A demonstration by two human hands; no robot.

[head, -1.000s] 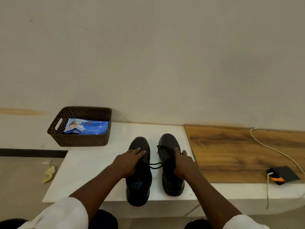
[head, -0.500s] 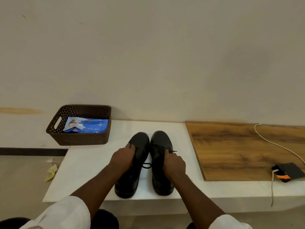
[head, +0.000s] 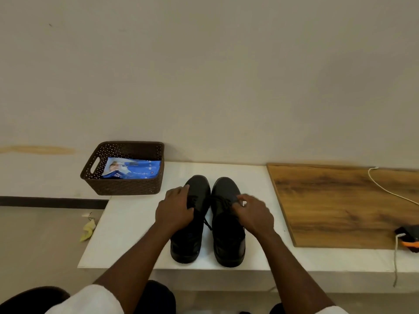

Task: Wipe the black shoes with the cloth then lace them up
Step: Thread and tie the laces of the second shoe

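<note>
Two black shoes stand side by side on the white table point(head: 136, 223), toes pointing away from me. My left hand point(head: 175, 211) rests over the middle of the left shoe point(head: 192, 223), fingers curled on its upper. My right hand point(head: 252, 215) lies on the right shoe point(head: 227, 236), fingertips pinching at its black lace point(head: 223, 201) near the tongue. A loose lace end point(head: 207, 223) hangs between the two shoes. No cloth is in either hand.
A brown woven basket point(head: 123, 184) with a blue wipes pack point(head: 132, 171) sits at the table's back left. A wooden board point(head: 344, 205) covers the right side, with a white cable point(head: 385, 189) and a black-orange device point(head: 408, 237). A yellow rag point(head: 87, 230) lies on the floor at left.
Both shoes were slid together and straightened. My right hand shifted from gripping the right shoe's side to its laces; my left hand stays on the left shoe.
</note>
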